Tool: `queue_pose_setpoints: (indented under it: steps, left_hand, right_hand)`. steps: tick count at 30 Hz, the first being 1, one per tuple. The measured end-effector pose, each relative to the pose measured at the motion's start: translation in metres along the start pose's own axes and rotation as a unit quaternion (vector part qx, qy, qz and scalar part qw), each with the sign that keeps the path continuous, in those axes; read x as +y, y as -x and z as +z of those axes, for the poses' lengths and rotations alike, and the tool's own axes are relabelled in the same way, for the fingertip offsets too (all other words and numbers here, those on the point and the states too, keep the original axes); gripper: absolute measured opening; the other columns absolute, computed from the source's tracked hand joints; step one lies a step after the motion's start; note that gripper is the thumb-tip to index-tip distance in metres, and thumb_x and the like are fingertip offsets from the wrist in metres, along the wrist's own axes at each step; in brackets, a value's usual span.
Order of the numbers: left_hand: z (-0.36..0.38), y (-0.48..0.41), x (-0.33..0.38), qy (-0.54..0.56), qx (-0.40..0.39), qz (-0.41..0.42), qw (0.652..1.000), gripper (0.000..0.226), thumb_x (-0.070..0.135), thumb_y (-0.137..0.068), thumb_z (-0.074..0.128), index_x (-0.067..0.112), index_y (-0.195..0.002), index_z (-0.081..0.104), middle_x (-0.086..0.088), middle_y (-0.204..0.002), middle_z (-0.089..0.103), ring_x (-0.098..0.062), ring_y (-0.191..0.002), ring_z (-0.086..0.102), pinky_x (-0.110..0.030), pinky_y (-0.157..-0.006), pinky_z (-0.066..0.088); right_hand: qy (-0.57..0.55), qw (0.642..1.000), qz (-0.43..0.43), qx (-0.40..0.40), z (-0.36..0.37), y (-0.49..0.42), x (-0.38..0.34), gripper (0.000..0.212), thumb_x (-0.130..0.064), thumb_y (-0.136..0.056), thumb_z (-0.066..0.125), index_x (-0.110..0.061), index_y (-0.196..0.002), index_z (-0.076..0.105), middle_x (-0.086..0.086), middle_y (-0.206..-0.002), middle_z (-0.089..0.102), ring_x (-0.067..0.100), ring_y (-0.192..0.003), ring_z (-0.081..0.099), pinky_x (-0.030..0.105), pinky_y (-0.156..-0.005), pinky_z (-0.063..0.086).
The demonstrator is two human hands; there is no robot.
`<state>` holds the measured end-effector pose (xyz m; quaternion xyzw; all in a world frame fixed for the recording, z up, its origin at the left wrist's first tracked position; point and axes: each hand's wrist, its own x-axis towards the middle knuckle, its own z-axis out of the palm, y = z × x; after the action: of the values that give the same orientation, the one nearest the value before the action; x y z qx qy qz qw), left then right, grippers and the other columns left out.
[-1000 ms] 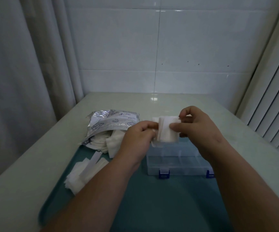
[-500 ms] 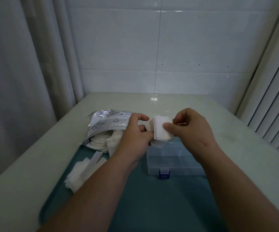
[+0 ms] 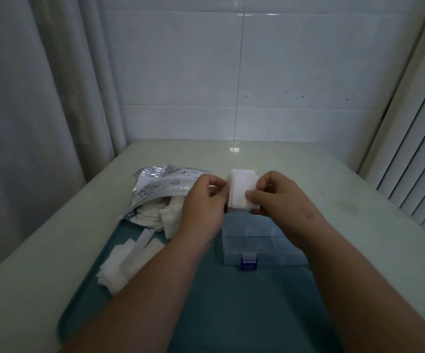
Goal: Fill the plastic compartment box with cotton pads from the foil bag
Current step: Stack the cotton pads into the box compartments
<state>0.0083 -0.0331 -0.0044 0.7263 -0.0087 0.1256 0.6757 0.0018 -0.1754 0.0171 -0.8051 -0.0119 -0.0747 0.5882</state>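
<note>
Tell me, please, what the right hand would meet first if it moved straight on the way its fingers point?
Probably the left hand: the right hand, pinching the cotton pads, points leftward toward it across the stack, though depth is unclear.

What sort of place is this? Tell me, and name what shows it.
Likely a plain indoor workroom, perhaps a clinic or packing corner: white wall tiles, a curtain, and a table with a tray holding cotton pads.
</note>
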Motion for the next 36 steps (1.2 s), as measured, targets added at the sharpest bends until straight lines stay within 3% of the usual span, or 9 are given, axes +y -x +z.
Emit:
queue_pose_setpoints:
  steps: [2, 5, 7, 12, 17, 19, 23, 28, 36]
  left_hand:
    - [0.0, -0.002, -0.001, -0.044, 0.004, 0.015, 0.999, 0.008, 0.024, -0.093, 0.059, 0.025, -0.086, 0.063, 0.001, -0.086, 0.07, -0.021, -0.083, 0.067, -0.043, -0.076, 0.056]
    - [-0.002, -0.001, -0.003, -0.181, -0.004, 0.048, 0.982, 0.009, 0.032, -0.09, 0.063, 0.024, -0.092, 0.062, 0.01, -0.083, 0.065, -0.007, -0.079, 0.061, -0.02, -0.066, 0.046]
    - [-0.002, 0.0, -0.004, -0.241, -0.006, 0.057, 0.969, 0.01, 0.031, -0.088, 0.067, 0.024, -0.093, 0.061, 0.013, -0.08, 0.061, -0.004, -0.074, 0.057, -0.015, -0.061, 0.039]
    - [0.0, 0.003, -0.003, -0.305, 0.006, 0.063, 0.95, 0.017, 0.03, -0.088, 0.066, 0.02, -0.102, 0.067, 0.009, -0.088, 0.062, -0.012, -0.088, 0.062, -0.023, -0.071, 0.043]
    - [0.001, 0.009, -0.001, -0.321, -0.013, 0.089, 0.943, 0.039, 0.019, -0.088, 0.064, 0.028, -0.123, 0.051, -0.001, -0.099, 0.064, -0.019, -0.089, 0.06, -0.029, -0.072, 0.047]
    - [0.001, 0.007, -0.002, -0.355, -0.025, 0.101, 0.929, 0.037, 0.016, -0.086, 0.062, 0.027, -0.119, 0.051, -0.004, -0.107, 0.057, -0.022, -0.095, 0.058, -0.033, -0.075, 0.048]
    - [0.002, 0.006, -0.003, -0.396, -0.059, 0.07, 0.914, 0.031, 0.017, -0.088, 0.058, 0.022, -0.118, 0.063, -0.005, -0.121, 0.048, -0.021, -0.104, 0.055, -0.023, -0.078, 0.038]
    - [0.002, 0.007, -0.001, -0.436, -0.075, 0.059, 0.895, 0.038, 0.017, -0.088, 0.058, 0.019, -0.126, 0.063, -0.006, -0.128, 0.041, -0.023, -0.112, 0.053, -0.024, -0.088, 0.039]
    - [0.001, 0.012, 0.002, -0.507, -0.043, 0.068, 0.858, 0.032, 0.029, -0.092, 0.054, 0.032, -0.122, 0.064, -0.004, -0.12, 0.047, -0.021, -0.098, 0.057, -0.027, -0.07, 0.037]
  right_hand:
    - [0.06, 0.998, -0.019, 0.011, 0.002, -0.002, 0.003, 0.015, -0.013, -0.087, 0.066, -0.012, -0.082, 0.051, 0.007, -0.093, 0.064, 0.023, -0.088, 0.065, 0.039, -0.077, 0.06]
    - [0.138, 0.99, -0.034, 0.004, 0.006, -0.005, 0.006, 0.011, -0.019, -0.087, 0.066, -0.017, -0.082, 0.056, 0.002, -0.087, 0.065, 0.019, -0.08, 0.066, 0.044, -0.078, 0.059]
    - [0.169, 0.985, -0.03, -0.011, 0.008, -0.006, 0.008, 0.01, -0.02, -0.088, 0.066, -0.018, -0.083, 0.058, 0.001, -0.086, 0.066, 0.018, -0.078, 0.066, 0.043, -0.078, 0.059]
    - [0.186, 0.981, 0.01, -0.055, 0.008, -0.011, 0.007, 0.007, -0.016, -0.09, 0.064, -0.017, -0.085, 0.06, 0.003, -0.09, 0.064, 0.016, -0.073, 0.066, 0.037, -0.073, 0.061]
    - [0.206, 0.975, 0.028, -0.076, 0.01, -0.014, 0.006, 0.008, -0.013, -0.088, 0.066, -0.018, -0.084, 0.061, 0.004, -0.097, 0.063, 0.018, -0.077, 0.066, 0.029, -0.067, 0.061]
    - [0.224, 0.97, 0.03, -0.084, 0.012, -0.015, 0.007, 0.007, -0.014, -0.088, 0.066, -0.019, -0.085, 0.062, 0.002, -0.095, 0.063, 0.018, -0.076, 0.067, 0.034, -0.071, 0.061]
    - [0.28, 0.954, 0.024, -0.107, 0.016, -0.015, 0.007, 0.003, -0.018, -0.089, 0.064, -0.019, -0.092, 0.064, 0.003, -0.092, 0.066, 0.019, -0.081, 0.068, 0.041, -0.081, 0.058]
    - [0.334, 0.938, 0.027, -0.089, 0.018, -0.016, 0.007, 0.021, -0.022, -0.092, 0.06, -0.016, -0.111, 0.062, 0.006, -0.107, 0.063, 0.022, -0.092, 0.064, 0.04, -0.087, 0.055]
    - [0.347, 0.935, 0.021, -0.07, 0.018, -0.011, 0.007, 0.019, -0.023, -0.088, 0.065, -0.026, -0.106, 0.06, 0.003, -0.104, 0.061, 0.018, -0.081, 0.064, 0.037, -0.079, 0.058]
